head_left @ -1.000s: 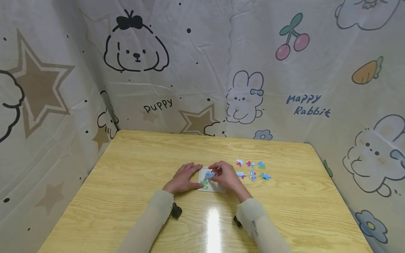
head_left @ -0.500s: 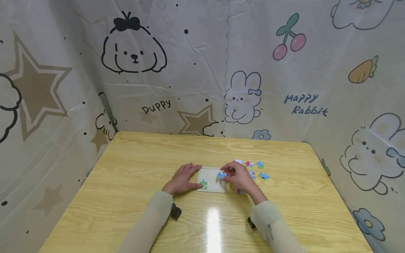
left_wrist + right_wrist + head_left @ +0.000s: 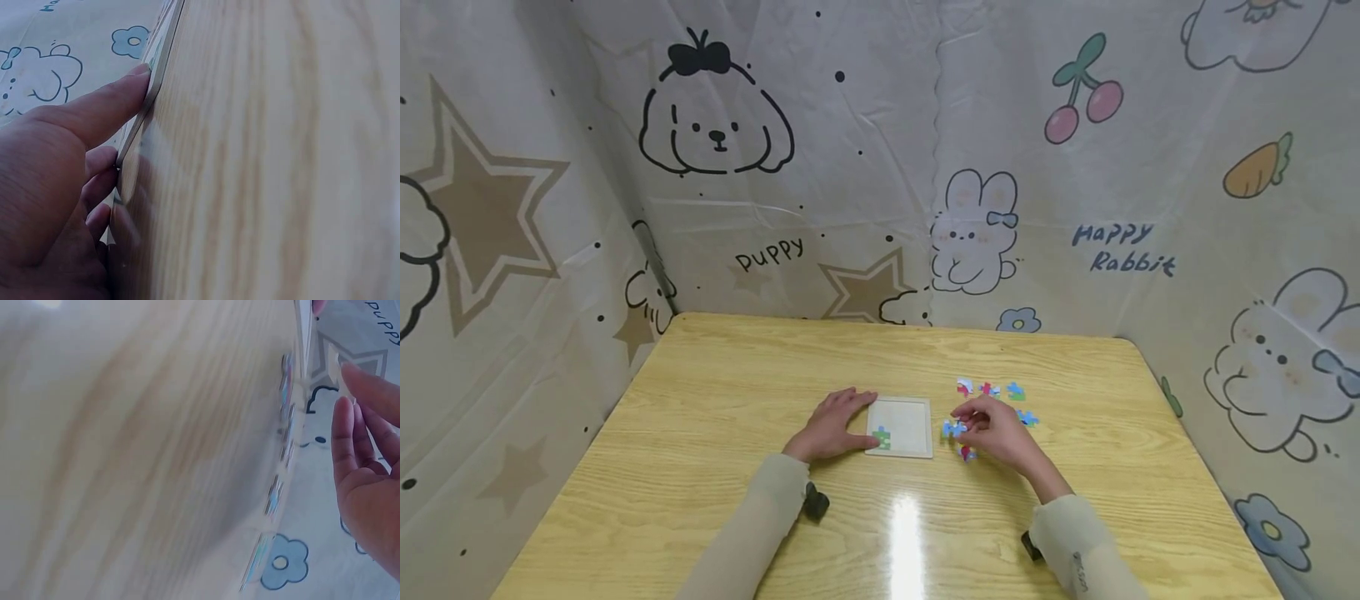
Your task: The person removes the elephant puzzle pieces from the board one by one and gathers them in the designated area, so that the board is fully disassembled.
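Note:
A square, pale puzzle tray (image 3: 910, 428) lies on the table, with a green puzzle piece (image 3: 883, 437) in its lower left corner. My left hand (image 3: 829, 425) holds the tray by its left side, thumb near the green piece and index finger at the upper left corner. In the left wrist view the thumb (image 3: 109, 103) lies on the tray's edge. Right of the tray, my right hand (image 3: 1002, 433) pinches a blue puzzle piece (image 3: 953, 428) between thumb and fingers. The right wrist view shows that piece edge-on, raised over the table.
Loose puzzle pieces lie right of the tray: a red-and-white one (image 3: 965, 387), a blue-green one (image 3: 1016, 391), another blue-green one (image 3: 1028, 418) and a red-blue one (image 3: 966, 452), partly under the right hand. A printed curtain (image 3: 865, 167) surrounds the wooden table (image 3: 737, 367).
My right hand has moved right with the blue piece, from over the tray to beside the loose pieces. The tray's middle is now uncovered. My left hand has stayed at the tray.

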`<state>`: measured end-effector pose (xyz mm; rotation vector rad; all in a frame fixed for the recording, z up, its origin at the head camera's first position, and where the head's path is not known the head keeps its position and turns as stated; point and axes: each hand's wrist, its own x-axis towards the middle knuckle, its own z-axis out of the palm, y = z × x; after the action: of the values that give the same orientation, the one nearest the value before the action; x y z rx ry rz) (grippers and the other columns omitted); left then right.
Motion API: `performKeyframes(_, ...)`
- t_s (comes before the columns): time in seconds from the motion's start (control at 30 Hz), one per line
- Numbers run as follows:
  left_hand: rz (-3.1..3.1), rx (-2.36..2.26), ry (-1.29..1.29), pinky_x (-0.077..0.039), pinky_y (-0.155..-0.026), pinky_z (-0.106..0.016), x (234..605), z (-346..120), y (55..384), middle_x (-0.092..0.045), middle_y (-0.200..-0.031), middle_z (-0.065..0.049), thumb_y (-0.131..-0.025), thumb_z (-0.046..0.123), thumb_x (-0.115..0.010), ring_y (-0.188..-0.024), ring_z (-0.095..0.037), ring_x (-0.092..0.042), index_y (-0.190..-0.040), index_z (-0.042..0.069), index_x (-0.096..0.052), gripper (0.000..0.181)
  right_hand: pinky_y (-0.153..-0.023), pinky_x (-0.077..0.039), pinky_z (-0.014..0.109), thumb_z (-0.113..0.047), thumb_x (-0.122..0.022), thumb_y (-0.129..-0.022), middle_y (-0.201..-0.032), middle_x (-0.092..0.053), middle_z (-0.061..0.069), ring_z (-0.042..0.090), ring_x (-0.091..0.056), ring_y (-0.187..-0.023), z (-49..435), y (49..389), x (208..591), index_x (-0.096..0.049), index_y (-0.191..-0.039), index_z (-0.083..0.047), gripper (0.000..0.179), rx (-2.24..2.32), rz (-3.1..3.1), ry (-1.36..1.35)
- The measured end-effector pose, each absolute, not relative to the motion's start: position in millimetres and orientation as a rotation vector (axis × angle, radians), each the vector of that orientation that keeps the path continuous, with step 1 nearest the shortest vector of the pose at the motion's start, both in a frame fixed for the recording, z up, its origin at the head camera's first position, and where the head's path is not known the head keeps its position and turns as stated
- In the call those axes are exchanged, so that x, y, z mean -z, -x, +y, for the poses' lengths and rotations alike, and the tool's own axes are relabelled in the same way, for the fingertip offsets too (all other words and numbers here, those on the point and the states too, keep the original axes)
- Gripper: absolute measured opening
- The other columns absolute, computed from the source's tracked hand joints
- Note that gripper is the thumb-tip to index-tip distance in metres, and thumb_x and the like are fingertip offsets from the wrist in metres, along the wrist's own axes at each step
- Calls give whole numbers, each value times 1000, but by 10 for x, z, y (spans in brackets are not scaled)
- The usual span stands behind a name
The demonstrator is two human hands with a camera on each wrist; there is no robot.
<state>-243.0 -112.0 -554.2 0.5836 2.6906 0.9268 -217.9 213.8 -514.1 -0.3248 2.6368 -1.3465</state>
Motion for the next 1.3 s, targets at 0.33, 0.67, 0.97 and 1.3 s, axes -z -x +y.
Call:
performKeyframes(0.33, 2687, -935, -591, -18, -122, -69, 5527, -1119, 2411, -31, -168, -16, -92, 47, -77, -157, -42, -21, -160, 21, -41, 82, -78, -54, 22, -1, -82, -86, -110, -68, 11, 20, -61, -93, 2456, 2072, 5181, -73, -116, -2, 31, 1350, 2635, 414)
performKeyframes(0.67, 2694, -901, -592, -18, -122, -68, 5540, -1125, 2430, -30, -169, -15, -92, 49, -76, -157, -41, -21, -161, 22, -40, 83, -79, -55, 21, -4, -82, -87, -111, -68, 10, 17, -62, -94, 2660, 2007, 5219, -73, -116, -3, 30, 1287, 2654, 376)
performKeyframes(0.97, 2694, -904, -601, -17, -124, -65, 5526, -1119, 2430, -32, -168, -16, -92, 49, -76, -156, -41, -22, -161, 19, -40, 83, -77, -56, 21, -3, -82, -87, -111, -69, 13, 18, -63, -93, 2762, 1980, 5242, -72, -115, 0, 30, 1299, 2635, 377)
performKeyframes(1.3, 2690, -909, -581, -18, -123, -66, 5535, -1119, 2429, -32, -168, -15, -91, 49, -77, -156, -41, -22, -161, 21, -40, 84, -76, -55, 21, -1, -82, -86, -112, -70, 12, 20, -62, -95, 2823, 2012, 5283, -71, -116, 1, 32, 1267, 2611, 331)
